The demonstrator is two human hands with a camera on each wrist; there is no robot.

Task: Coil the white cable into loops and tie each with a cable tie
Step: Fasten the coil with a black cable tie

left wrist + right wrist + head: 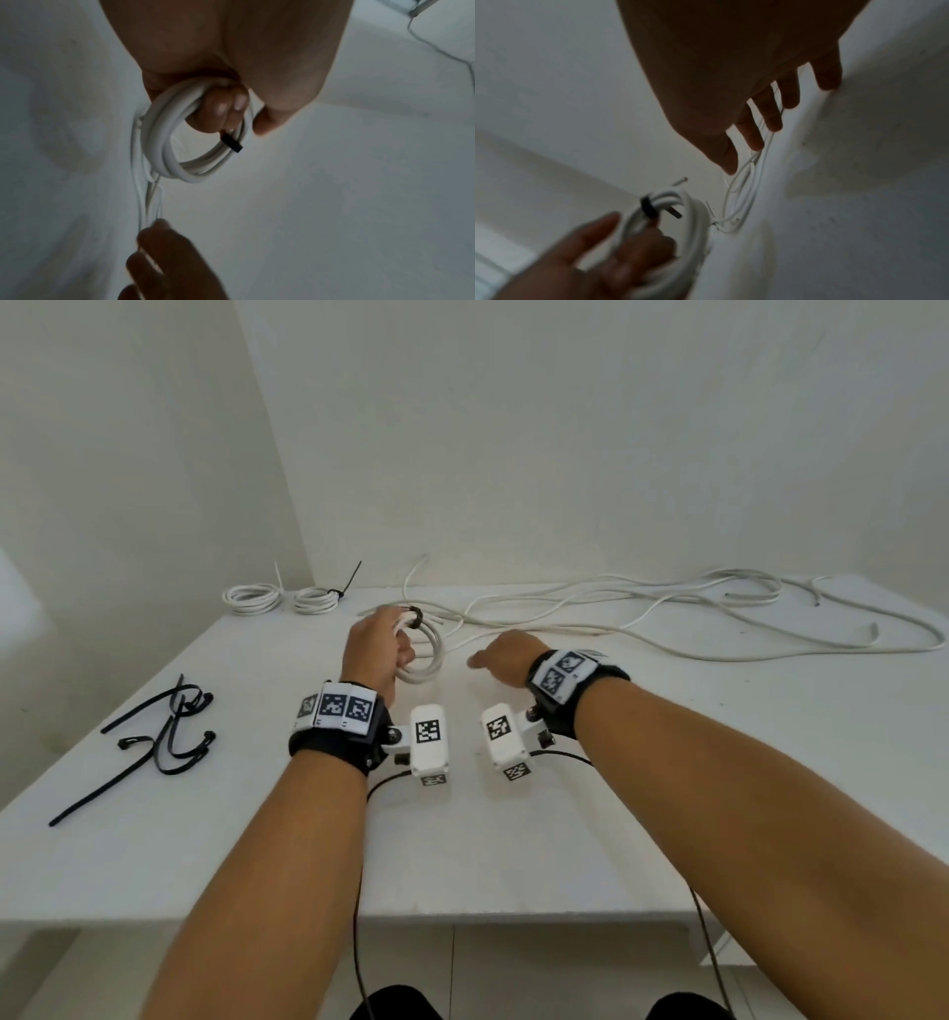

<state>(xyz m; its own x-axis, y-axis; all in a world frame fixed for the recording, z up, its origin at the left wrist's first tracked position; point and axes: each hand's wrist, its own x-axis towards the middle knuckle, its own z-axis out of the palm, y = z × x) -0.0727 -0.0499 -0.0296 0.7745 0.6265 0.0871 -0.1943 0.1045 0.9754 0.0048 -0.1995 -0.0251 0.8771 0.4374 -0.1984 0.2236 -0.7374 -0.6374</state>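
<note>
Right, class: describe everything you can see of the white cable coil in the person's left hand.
The coil is several round turns of smooth white cable, plastic-sheathed by its look, bunched together. A black cable tie wraps one side, its short tail sticking out. The left hand holds it above the white table, fingers curled through the ring. Loose cable trails from it toward the open right hand.

Smooth glossy white cable (pixel 164 142); matt table (pixel 513 839)
</note>
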